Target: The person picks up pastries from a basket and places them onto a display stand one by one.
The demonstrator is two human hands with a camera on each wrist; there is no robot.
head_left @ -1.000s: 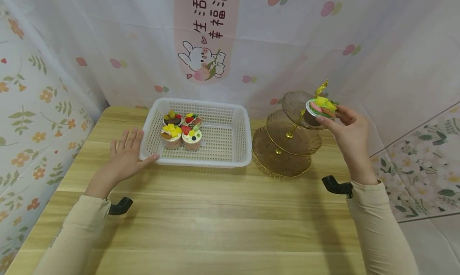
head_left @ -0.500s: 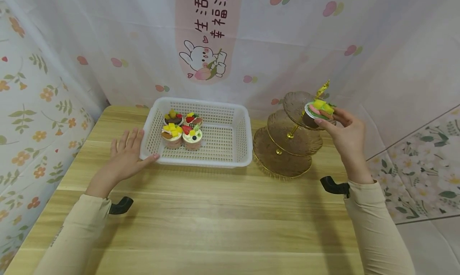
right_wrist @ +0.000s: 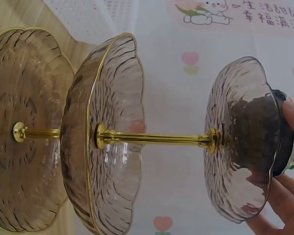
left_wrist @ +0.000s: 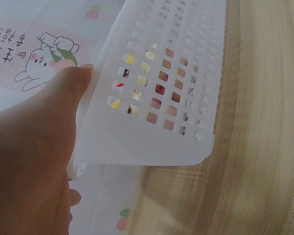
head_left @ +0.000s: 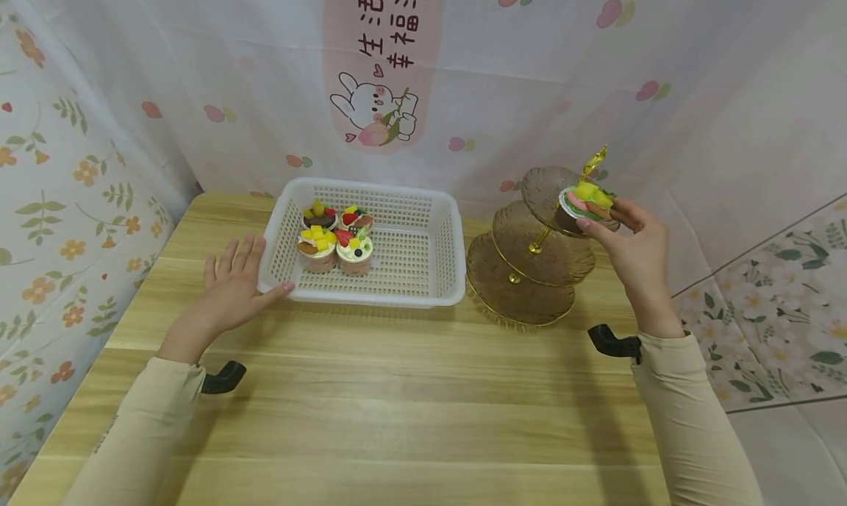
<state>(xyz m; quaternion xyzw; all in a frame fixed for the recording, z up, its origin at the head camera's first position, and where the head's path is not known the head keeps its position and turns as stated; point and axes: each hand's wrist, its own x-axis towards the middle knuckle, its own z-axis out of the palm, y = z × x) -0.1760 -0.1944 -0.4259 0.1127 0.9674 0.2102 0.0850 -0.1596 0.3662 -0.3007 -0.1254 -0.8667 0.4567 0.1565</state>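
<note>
One cupcake (head_left: 582, 204), pinched by a right hand (head_left: 638, 252) at a three-tier stand (head_left: 519, 293)

Item 1: cupcake, dark brown case, yellow, pink and green topping. Located at the right hand's fingertips, left of the palm; thumb on the near side, fingers curled behind. Position: tilted, at the top dish (head_left: 545, 186) of the stand, beside the gold finial (head_left: 594, 162). Cannot tell whether its base bears on the dish.

Item 2: stand, three translucent brown dishes, gold post. Near the table's far right corner; table (head_left: 410, 418) of pale wood grain.

Item 3: basket (head_left: 370, 298), white, perforated, oblong. Near the table's far edge, left of the stand.

Item 4: dessert cups (head_left: 354, 254), four, clustered in the basket's left half, two behind two; fruit-like toppings in yellow and red.

Item 5: left hand (head_left: 231, 289), fingers straight, thumb apart from them. Set against the basket's left end, thumb on its rim near the near left corner; well apart from the cupcake.
</note>
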